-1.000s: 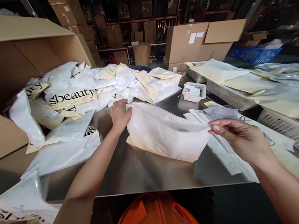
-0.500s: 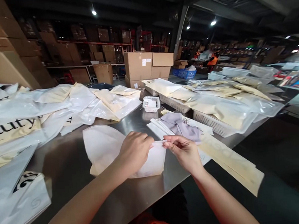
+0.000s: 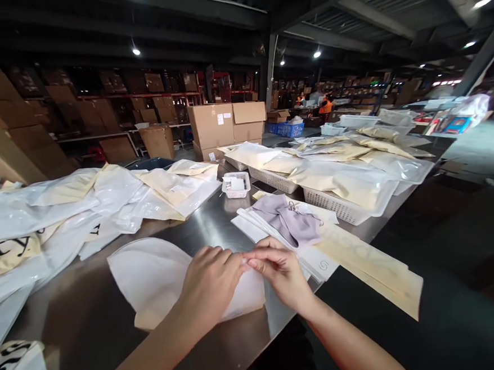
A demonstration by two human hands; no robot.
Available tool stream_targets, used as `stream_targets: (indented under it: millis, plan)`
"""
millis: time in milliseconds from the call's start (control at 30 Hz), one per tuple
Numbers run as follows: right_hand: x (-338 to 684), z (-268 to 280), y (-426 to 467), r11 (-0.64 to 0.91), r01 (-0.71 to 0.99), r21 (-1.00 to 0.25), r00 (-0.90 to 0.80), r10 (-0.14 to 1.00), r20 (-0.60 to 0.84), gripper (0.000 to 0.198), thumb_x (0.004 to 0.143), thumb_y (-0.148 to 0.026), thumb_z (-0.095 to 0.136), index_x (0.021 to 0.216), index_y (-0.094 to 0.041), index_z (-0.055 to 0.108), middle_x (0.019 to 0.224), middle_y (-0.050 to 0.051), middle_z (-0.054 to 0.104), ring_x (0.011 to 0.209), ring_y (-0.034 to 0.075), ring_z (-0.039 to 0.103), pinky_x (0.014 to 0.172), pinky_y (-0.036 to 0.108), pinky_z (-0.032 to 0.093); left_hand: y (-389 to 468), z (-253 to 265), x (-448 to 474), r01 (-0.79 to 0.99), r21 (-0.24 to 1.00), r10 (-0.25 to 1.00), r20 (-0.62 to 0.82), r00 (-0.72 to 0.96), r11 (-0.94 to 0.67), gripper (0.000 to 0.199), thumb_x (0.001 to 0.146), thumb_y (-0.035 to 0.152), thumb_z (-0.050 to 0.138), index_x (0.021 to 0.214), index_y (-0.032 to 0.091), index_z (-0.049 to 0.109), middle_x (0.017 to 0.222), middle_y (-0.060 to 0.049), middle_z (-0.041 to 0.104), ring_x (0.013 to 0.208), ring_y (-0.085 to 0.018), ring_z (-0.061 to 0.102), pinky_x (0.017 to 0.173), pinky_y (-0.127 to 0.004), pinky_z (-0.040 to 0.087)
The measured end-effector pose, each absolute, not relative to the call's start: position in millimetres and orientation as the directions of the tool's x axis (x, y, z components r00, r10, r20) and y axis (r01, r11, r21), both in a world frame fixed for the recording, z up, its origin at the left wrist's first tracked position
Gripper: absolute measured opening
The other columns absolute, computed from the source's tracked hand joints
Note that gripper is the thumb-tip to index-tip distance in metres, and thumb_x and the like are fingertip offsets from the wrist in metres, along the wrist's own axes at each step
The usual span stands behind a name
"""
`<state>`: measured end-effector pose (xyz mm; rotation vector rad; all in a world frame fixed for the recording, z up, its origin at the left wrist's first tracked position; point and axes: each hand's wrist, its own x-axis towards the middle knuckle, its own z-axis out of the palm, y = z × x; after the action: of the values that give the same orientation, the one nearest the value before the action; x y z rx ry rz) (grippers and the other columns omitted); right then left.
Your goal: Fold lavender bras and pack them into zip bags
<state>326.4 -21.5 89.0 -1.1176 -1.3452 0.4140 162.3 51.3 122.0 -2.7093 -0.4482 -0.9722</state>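
A translucent white plastic bag (image 3: 151, 270) with a yellowish lower edge lies on the metal table in front of me. My left hand (image 3: 214, 283) is closed on its upper edge, its back covering part of the bag. Close against it, my right hand (image 3: 276, 267) pinches the bag's right upper corner, thumb and forefinger together. The fingertips of both hands meet, and what lies between them is partly hidden. Just beyond my right hand, a folded lilac cloth (image 3: 287, 219) rests on a stack of flat white bags (image 3: 249, 221).
Filled bags (image 3: 116, 194) pile up on the left. A small white basket (image 3: 235, 184) stands mid-table. White perforated baskets (image 3: 333, 204) hold more bags at right. Yellowish flat bags (image 3: 371, 261) overhang the table's near edge. Cardboard boxes (image 3: 211, 125) stand behind; people in orange are far off.
My view has turned slightly right and up. Both hands have come closer together along the bag's edge, fingertips now touching. The bag stays held.
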Motion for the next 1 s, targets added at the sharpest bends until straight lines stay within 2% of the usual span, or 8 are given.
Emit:
stream_targets:
  millis: [167,300,400,500,667,833,900,1000]
  plan:
    - [320.1,83.0,-28.3,0.443,0.123,-0.888,0.262,0.848,0.460,0.023,0.086,-0.035,0.070,0.107,-0.028,0.067,0.081,0.001,0.068,0.072,0.016,0.065,0.066,0.031,0.055,52.2,125.2,153.2,0.344,-0.160,0.175,0.626,0.760,-0.925,0.025,0.096,0.013,0.042,0.083,0.021,0.061,0.066,0.001,0.060,0.063,-0.019,0.057,0.062,-0.036,0.041]
    - [349.0,89.2,-37.6,0.419,0.020,-0.908,0.445,0.810,0.383,0.027,0.078,-0.038,0.076,0.094,-0.025,0.058,0.073,-0.003,0.061,0.056,0.011,0.055,0.048,0.023,0.047,91.1,124.5,99.0,0.394,-0.192,0.176,0.667,0.724,-0.899,0.020,0.094,0.018,0.042,0.094,0.024,0.061,0.099,-0.002,0.071,0.103,-0.026,0.064,0.091,-0.044,0.043]
    - [389.0,82.1,-34.6,0.401,0.018,-0.916,0.586,0.738,0.334,0.038,0.073,-0.041,0.079,0.094,-0.025,0.053,0.072,-0.004,0.057,0.052,0.010,0.048,0.044,0.022,0.043,141.7,121.0,47.3,0.619,-0.026,0.426,0.703,0.570,-0.785,0.022,0.094,0.040,0.044,0.092,0.029,0.063,0.099,-0.002,0.072,0.098,-0.031,0.065,0.082,-0.047,0.047]
    - [421.8,54.0,-9.9,0.253,0.082,-0.964,0.662,0.709,0.242,0.049,0.069,-0.049,0.075,0.100,-0.024,0.048,0.071,-0.003,0.058,0.051,0.012,0.049,0.046,0.026,0.045,183.2,113.1,26.6,0.722,0.223,0.680,0.592,0.434,-0.655,0.027,0.090,0.048,0.047,0.083,0.027,0.063,0.092,-0.003,0.072,0.093,-0.033,0.066,0.083,-0.048,0.051]
    - [439.2,-13.7,28.8,0.004,0.245,-0.970,0.747,0.637,0.191,0.054,0.068,-0.060,0.062,0.102,-0.022,0.047,0.090,0.007,0.061,0.077,0.022,0.061,0.065,0.038,0.055,187.1,65.5,54.5,0.800,0.340,0.803,0.531,0.271,-0.495,0.035,0.095,0.040,0.041,0.110,0.017,0.062,0.106,-0.013,0.070,0.101,-0.035,0.066,0.089,-0.051,0.052]
    - [449.6,-37.4,12.7,-0.122,0.479,-0.870,0.682,0.675,0.281,0.052,0.067,-0.055,0.063,0.102,-0.018,0.056,0.109,0.016,0.061,0.104,0.033,0.057,0.088,0.054,0.049,96.1,-18.8,79.9,0.714,0.276,0.734,0.484,0.475,-0.644,0.033,0.094,0.035,0.046,0.113,0.017,0.065,0.113,-0.009,0.071,0.105,-0.027,0.066,0.092,-0.043,0.053]
    - [449.2,-31.3,11.9,-0.104,0.564,-0.819,0.569,0.768,0.295,0.043,0.074,-0.049,0.060,0.105,-0.019,0.060,0.113,0.015,0.063,0.105,0.031,0.059,0.092,0.052,0.049,60.3,-48.8,83.1,0.651,0.111,0.600,0.529,0.600,-0.751,0.038,0.095,0.031,0.046,0.130,0.021,0.059,0.133,-0.009,0.062,0.124,-0.029,0.057,0.097,-0.044,0.052]
    - [439.0,-17.4,30.8,-0.041,0.659,-0.751,0.341,0.907,0.249,0.034,0.082,-0.039,0.058,0.111,-0.022,0.065,0.118,0.010,0.065,0.109,0.025,0.061,0.098,0.042,0.048,34.4,-74.4,81.4,0.643,-0.038,0.546,0.494,0.677,-0.765,0.046,0.093,0.027,0.050,0.139,0.028,0.053,0.151,-0.011,0.043,0.136,-0.034,0.044,0.098,-0.050,0.052]
